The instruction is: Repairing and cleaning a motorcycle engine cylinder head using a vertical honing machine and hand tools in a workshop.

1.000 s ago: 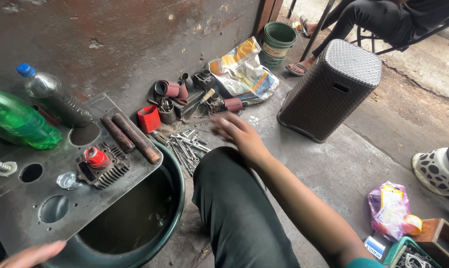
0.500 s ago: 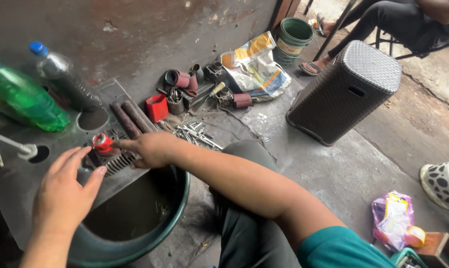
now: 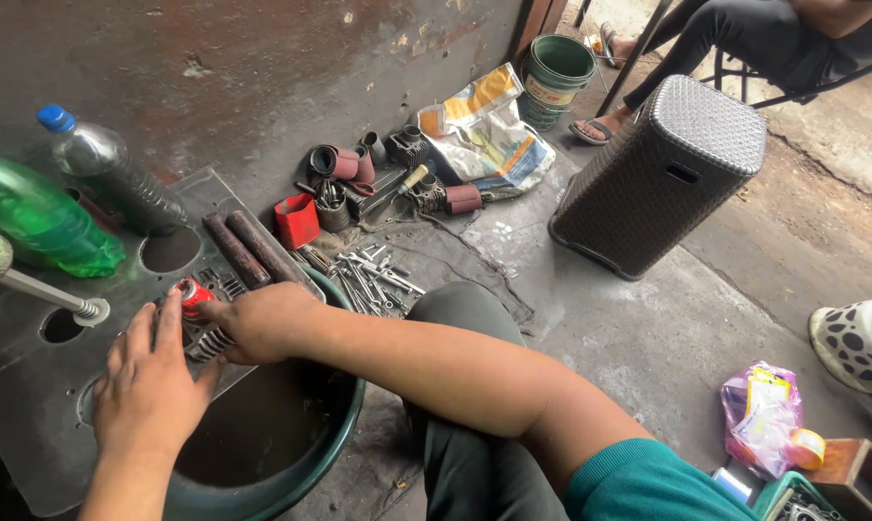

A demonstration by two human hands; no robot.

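Observation:
A finned metal engine part with a red cap [image 3: 197,297] lies on a dark metal plate [image 3: 40,425] with round holes. My right hand [image 3: 262,321] reaches across from the right and is closed around that part. My left hand [image 3: 151,381] rests on its near side, fingers spread over the fins. Most of the part is hidden under both hands. The plate sits over a green basin [image 3: 311,463].
Two rusty rods [image 3: 248,247] lie on the plate behind the hands. A green bottle [image 3: 40,222] and a clear bottle [image 3: 108,174] lie at the left. Loose tools [image 3: 373,275], a red cup [image 3: 296,222] and a dark woven bin [image 3: 663,174] stand on the floor; another person sits at the top right.
My right hand came back from the tools on the floor to the finned part. My left hand rose from the bottom edge and settled on the part too.

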